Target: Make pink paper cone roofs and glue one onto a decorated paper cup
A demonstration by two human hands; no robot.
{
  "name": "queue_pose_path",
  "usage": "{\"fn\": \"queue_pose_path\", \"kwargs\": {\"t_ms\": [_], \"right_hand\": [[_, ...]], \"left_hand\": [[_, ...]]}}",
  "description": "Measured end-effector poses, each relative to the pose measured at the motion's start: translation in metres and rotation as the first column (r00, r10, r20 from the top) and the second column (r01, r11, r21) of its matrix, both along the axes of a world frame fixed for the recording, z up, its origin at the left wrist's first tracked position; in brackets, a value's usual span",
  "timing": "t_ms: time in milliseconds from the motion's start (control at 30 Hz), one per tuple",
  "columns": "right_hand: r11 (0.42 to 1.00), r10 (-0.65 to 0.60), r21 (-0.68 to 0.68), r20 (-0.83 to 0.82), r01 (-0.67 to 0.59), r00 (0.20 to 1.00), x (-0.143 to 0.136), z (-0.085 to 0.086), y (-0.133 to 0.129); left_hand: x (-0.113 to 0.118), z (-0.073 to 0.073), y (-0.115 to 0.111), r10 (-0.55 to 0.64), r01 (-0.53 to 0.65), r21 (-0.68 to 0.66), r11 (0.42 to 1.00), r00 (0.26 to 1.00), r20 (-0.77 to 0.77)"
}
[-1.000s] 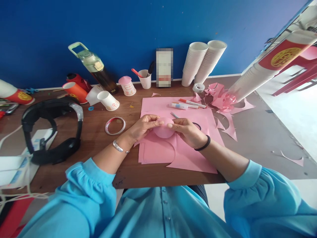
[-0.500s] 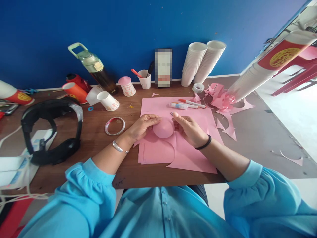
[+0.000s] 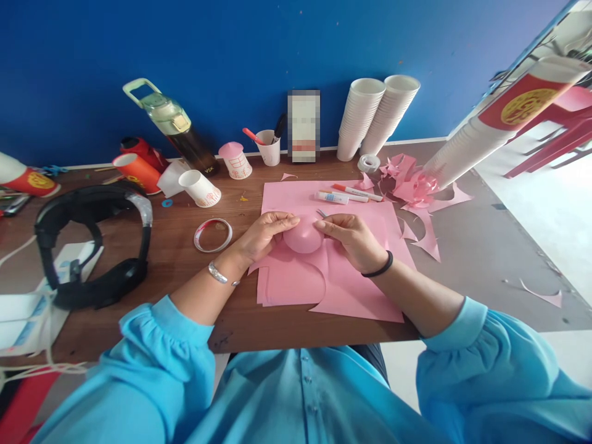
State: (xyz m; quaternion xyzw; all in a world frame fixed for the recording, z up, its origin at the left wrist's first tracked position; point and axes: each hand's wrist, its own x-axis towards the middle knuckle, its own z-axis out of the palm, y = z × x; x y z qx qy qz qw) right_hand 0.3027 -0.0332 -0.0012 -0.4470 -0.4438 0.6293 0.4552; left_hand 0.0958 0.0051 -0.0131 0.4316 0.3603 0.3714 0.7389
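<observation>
A small pink paper cone is held above the pink paper sheets, its tip facing up toward me. My left hand pinches its left edge between thumb and fingers. On the opposite edge, my right hand grips the cone the same way, thumb on top. The fingers under the cone are partly hidden. A bit of metal, perhaps scissors, shows just beyond my right thumb; the rest of it is covered. Markers and a glue tube lie farther back on the paper.
A tape roll and a black headset lie to the left. Behind stand a bottle, a drawn-on cup with a pink cone roof, a pen cup and stacked paper cups. Pink scraps are at right.
My right thumb has come down onto the cone's right edge, where it was raised before. The cone's tip now stands out more clearly. The view has shifted slightly.
</observation>
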Motion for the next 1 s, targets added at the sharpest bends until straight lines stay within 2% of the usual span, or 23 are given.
{"fn": "queue_pose_path", "kwargs": {"t_ms": [100, 267, 467, 600, 700, 833, 1000], "right_hand": [[1.000, -0.006, 0.019, -0.012, 0.006, 1.000, 0.000, 0.000, 0.000], [0.999, -0.030, -0.039, -0.093, 0.027, 0.995, -0.001, -0.002, -0.001], [1.000, 0.022, -0.016, -0.039, -0.023, 0.999, 0.000, -0.003, 0.000], [1.000, 0.016, 0.017, 0.005, -0.016, 1.000, 0.000, -0.002, 0.000], [1.000, 0.002, 0.011, -0.040, -0.001, 0.999, 0.001, -0.002, 0.001], [1.000, -0.016, 0.014, -0.088, 0.017, 0.996, 0.002, -0.006, 0.003], [0.999, 0.004, -0.048, -0.127, -0.010, 0.992, 0.003, -0.013, 0.005]], "left_hand": [[0.000, 0.000, 0.000, -0.007, 0.007, -0.002, 1.000, 1.000, 0.000], [0.001, 0.000, 0.000, 0.016, -0.016, 0.000, 1.000, 1.000, 0.017], [0.001, 0.002, 0.000, -0.002, 0.002, 0.008, 1.000, 1.000, -0.015], [0.003, 0.003, 0.000, 0.040, -0.040, -0.015, 0.999, 0.999, 0.022], [0.004, 0.004, 0.000, 0.055, -0.053, -0.031, 0.998, 0.996, 0.065], [0.003, 0.007, -0.001, 0.004, -0.004, -0.009, 1.000, 1.000, 0.022], [0.002, 0.007, -0.001, 0.054, -0.054, -0.016, 0.998, 0.999, 0.003]]}}
